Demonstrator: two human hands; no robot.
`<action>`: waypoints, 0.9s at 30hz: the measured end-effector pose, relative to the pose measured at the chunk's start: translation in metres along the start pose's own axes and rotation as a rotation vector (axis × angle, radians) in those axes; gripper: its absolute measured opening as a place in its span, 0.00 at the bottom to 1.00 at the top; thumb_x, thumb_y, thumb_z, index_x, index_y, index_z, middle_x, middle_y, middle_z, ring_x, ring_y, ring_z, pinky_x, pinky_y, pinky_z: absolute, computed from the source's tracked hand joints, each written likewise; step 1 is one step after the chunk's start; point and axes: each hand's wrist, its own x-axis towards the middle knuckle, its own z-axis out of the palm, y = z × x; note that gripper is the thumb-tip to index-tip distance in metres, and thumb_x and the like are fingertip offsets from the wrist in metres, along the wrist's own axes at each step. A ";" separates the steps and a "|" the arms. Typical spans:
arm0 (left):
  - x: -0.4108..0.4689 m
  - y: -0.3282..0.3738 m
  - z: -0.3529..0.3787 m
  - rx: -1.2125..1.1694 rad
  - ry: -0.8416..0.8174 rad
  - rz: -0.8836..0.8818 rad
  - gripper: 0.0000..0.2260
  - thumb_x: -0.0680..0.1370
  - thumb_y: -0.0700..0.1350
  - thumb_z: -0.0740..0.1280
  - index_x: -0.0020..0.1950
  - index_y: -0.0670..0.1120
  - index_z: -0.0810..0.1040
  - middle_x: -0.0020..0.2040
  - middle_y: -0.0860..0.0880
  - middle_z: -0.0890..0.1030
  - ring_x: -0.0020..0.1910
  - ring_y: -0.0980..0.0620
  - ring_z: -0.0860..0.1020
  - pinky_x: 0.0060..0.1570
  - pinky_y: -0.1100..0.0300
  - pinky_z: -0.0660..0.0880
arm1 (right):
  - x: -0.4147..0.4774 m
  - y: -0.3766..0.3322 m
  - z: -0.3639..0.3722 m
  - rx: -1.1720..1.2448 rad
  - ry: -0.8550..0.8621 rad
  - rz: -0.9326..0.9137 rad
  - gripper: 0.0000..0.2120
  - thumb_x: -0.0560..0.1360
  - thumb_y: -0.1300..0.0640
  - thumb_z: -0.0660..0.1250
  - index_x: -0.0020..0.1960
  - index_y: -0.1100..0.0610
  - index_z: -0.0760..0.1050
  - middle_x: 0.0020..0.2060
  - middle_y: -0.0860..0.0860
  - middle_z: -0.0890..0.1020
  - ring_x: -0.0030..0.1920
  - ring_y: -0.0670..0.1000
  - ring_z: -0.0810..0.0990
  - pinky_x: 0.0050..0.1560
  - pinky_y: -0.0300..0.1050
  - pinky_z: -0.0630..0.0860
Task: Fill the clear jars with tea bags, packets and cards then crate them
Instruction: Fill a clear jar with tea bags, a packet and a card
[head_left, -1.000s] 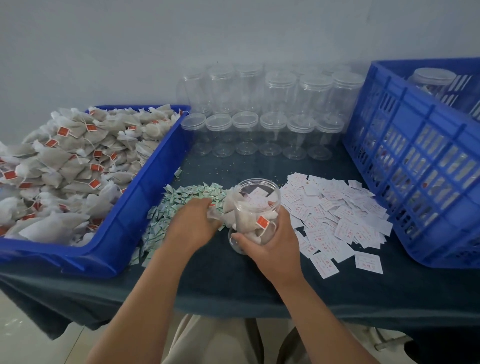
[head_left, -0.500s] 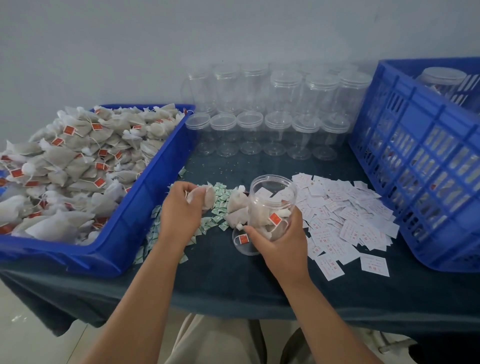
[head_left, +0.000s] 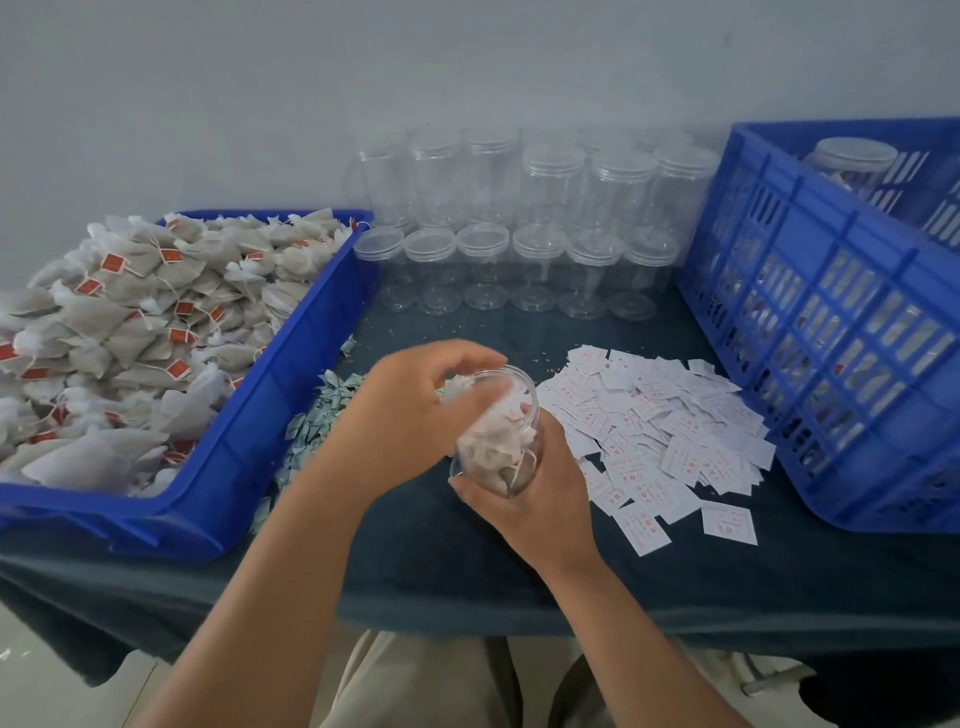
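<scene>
Now the left hand (head_left: 410, 410) has swung from the packets (head_left: 317, 426) to the jar (head_left: 506, 441) mouth, fingers curled on a tea bag (head_left: 457, 387); the right hand (head_left: 535, 501) grips the tilted jar mid-bench, filling unfinished.

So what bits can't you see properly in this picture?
- Head view: the left hand covers the mouth of the jar and is blurred; whether it grips anything is unclear.
- The left arm hides much of the green packets.
- Print on the cards is too small to read.
- The blue crate is cut by the right edge; slats screen its contents.
</scene>
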 end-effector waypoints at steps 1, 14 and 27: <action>0.002 -0.004 0.004 -0.079 0.126 -0.034 0.08 0.80 0.60 0.67 0.55 0.61 0.84 0.52 0.68 0.84 0.55 0.68 0.81 0.52 0.64 0.74 | 0.000 0.001 0.000 0.009 0.007 0.003 0.39 0.60 0.35 0.84 0.65 0.32 0.67 0.59 0.35 0.81 0.59 0.41 0.82 0.53 0.47 0.84; 0.051 -0.096 0.073 0.570 -0.142 -0.273 0.05 0.78 0.49 0.66 0.44 0.52 0.79 0.39 0.53 0.79 0.38 0.53 0.78 0.34 0.60 0.69 | 0.002 0.001 0.002 0.043 0.085 0.026 0.40 0.61 0.33 0.83 0.67 0.37 0.69 0.59 0.35 0.82 0.60 0.40 0.82 0.56 0.48 0.83; 0.033 -0.083 0.041 -0.076 0.274 -0.436 0.06 0.83 0.55 0.66 0.52 0.54 0.76 0.46 0.57 0.82 0.43 0.58 0.80 0.36 0.62 0.70 | 0.004 0.002 0.000 0.043 0.073 0.047 0.38 0.62 0.36 0.83 0.66 0.38 0.70 0.59 0.34 0.82 0.59 0.39 0.82 0.53 0.34 0.78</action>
